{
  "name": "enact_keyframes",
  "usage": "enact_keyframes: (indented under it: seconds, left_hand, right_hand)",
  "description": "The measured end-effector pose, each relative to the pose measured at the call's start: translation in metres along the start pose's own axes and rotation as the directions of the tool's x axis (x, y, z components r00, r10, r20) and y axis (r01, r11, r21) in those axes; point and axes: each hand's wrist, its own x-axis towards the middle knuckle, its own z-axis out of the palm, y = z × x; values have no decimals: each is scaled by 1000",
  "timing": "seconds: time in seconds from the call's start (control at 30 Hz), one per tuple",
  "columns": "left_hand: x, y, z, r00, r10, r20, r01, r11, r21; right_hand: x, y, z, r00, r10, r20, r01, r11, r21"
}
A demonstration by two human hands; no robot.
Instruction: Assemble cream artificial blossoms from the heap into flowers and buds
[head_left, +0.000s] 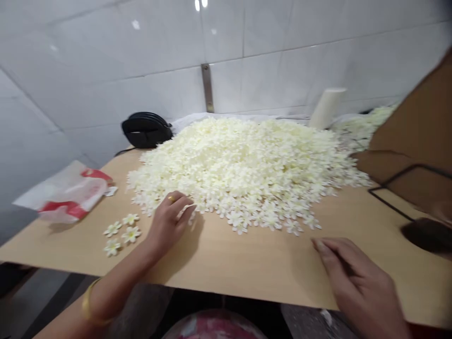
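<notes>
A large heap of white artificial flowers (240, 160) with pale yellow centres covers the middle of the wooden table. At its near left edge, my left hand (172, 216) has its fingers curled together, and white petals show just under the thumb. My right hand (360, 278) is closed in a pinch above the table's front right, apart from the heap; whatever its fingertips hold is too small or hidden to make out. Several loose flowers (130, 234) lie in a small group to the left of my left forearm.
A white and red plastic bag (70, 193) lies on the left. Behind the heap are a black round pouch (146, 130) and a white cone (328, 108), against the tiled wall (158, 42). A person's arm (416, 132) and a dark object (427, 234) are at the right.
</notes>
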Motion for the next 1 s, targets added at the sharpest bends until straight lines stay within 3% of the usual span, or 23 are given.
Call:
enact_keyframes:
  seconds: [0.07,0.17,0.27,0.33,0.4,0.5,0.6,0.77,1.0]
  left_hand:
    - [-18,3,-2,1000,30,-3,-30,999,-22]
    - [-40,8,-3,996,37,78,-28,993,-116]
    - [-52,22,-1,989,13,147,15,983,-185]
    - [-53,36,3,978,64,198,-20,976,-217]
    - [-49,49,9,950,163,265,-96,963,-250]
    - [-35,61,19,937,228,265,-165,956,-242]
    - [-12,63,27,960,209,186,-169,963,-208]
    - [23,63,39,981,108,163,-91,990,-108]
    - [35,65,61,969,142,202,-120,986,-118]
  right_hand:
    - [3,-7,-4,1000,14,12,-15,1000,28]
    - [5,-12,-5,999,35,41,-37,998,60]
    - [4,-13,-4,998,30,57,-34,997,74]
    - [4,-13,-4,998,22,60,-26,997,71]
    - [3,-12,-3,998,18,52,-21,998,57]
    - [3,-12,-2,999,15,44,-17,999,37]
    - [3,-13,-2,999,7,50,-9,1000,30]
    - [3,-12,-2,999,-4,41,3,999,37]
    - [4,-13,-2,999,-6,45,3,999,51]
